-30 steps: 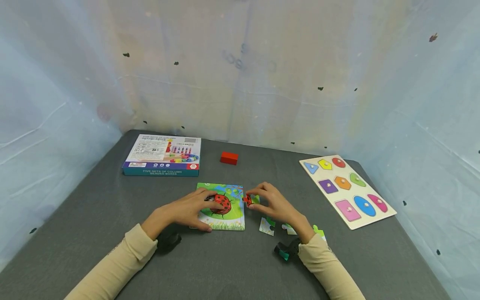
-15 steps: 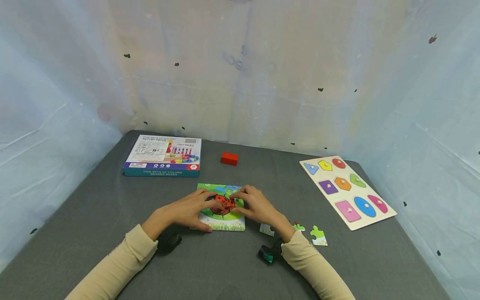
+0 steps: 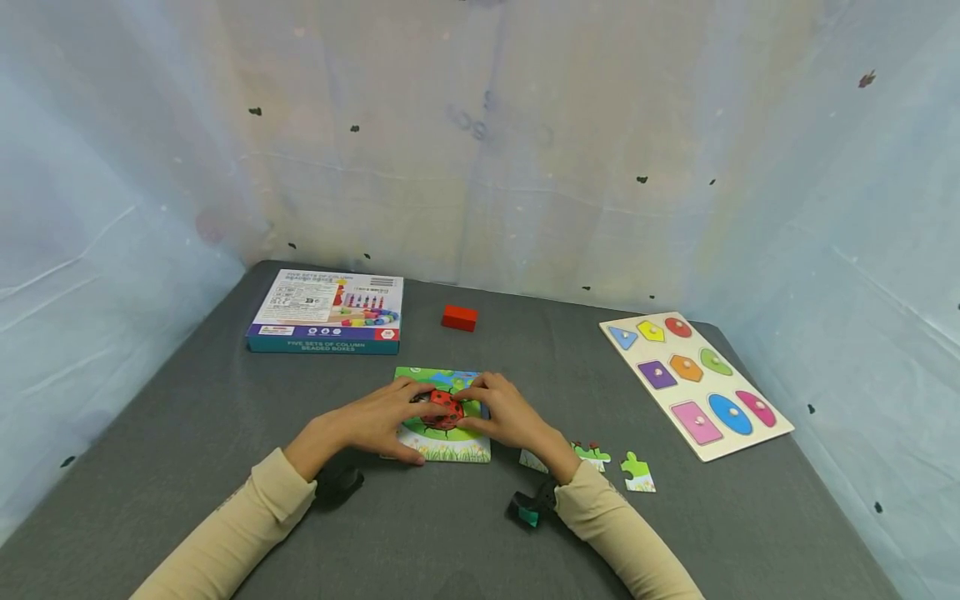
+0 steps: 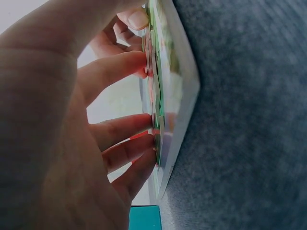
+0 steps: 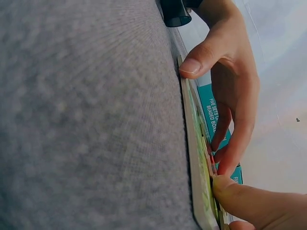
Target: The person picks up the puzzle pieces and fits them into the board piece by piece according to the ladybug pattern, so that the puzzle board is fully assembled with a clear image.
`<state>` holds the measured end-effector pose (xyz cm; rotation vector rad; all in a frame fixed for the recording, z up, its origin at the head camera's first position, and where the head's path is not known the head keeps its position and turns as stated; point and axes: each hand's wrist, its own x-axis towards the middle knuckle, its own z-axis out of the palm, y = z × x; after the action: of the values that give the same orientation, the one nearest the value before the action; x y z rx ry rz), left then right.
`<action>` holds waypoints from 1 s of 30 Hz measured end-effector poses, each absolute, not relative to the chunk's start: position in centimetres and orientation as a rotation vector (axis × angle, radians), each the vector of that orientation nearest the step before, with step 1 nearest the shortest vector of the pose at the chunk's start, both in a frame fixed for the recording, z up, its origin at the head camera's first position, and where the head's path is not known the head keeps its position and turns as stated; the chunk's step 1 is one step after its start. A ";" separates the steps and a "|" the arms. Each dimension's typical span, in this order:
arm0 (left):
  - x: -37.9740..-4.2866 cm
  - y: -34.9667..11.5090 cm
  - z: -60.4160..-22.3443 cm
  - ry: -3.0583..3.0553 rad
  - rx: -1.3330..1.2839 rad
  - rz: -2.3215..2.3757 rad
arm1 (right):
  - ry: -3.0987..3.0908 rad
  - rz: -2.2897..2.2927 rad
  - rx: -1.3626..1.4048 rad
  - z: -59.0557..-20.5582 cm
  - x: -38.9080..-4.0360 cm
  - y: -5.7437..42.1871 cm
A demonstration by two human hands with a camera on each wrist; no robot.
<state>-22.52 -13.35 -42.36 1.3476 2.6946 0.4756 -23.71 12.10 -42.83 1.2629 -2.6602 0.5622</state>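
Observation:
A square jigsaw board (image 3: 450, 451) with a ladybug picture lies flat on the grey table. My left hand (image 3: 375, 417) spreads over its left side, thumb at the front edge and fingertips on the pieces. From the right, my right hand (image 3: 512, 417) reaches over the board, thumb and fingers pinching a red ladybug jigsaw piece at the picture's right side; the hand mostly hides this piece. In the left wrist view the left fingers (image 4: 122, 127) touch stacked, slightly raised pieces. The left thumb (image 5: 192, 67) presses on the board's rim in the right wrist view.
Loose jigsaw pieces lie right of the board, among them a green-and-white piece (image 3: 638, 473) and another (image 3: 592, 454) partly behind the right wrist. A red block (image 3: 459, 317) and a bead-set box (image 3: 322, 312) stand farther back. A shape-peg board (image 3: 693, 392) lies at the right.
My right hand has moved left, carrying the red ladybug piece from beside the board onto its right side, then slightly farther left. The left hand has stayed in place.

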 end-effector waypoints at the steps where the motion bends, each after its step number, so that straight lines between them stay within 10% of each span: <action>1: -22.5 -13.4 -42.4 2.696 1.351 0.475 | -2.662 0.566 1.260 -42.8 -23.7 12.1; 30: -22.5 -13.3 -42.3 2.704 1.361 0.467 | -2.658 0.616 1.267 -42.8 -23.8 12.6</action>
<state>-22.51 -13.27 -42.32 1.3606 2.7044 0.4670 -23.82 12.61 -42.83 1.2672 -2.6580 0.6161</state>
